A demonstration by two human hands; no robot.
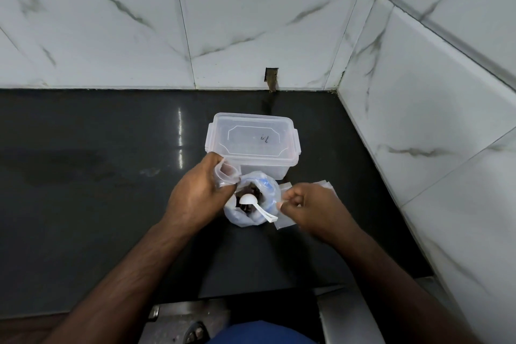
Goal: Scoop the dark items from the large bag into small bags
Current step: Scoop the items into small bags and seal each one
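Below, crinkled large bag – glossy white scoop, dark items

Two hands are in play, the left hand and the right hand. One large bag of dark items sits between them, with one white scoop in it. One small bag is open, one clear lidded container stands behind, and more flat small bags lie right; their number cannot be told.

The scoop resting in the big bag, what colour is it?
White: the scoop shows best in the head view, against the dark items.
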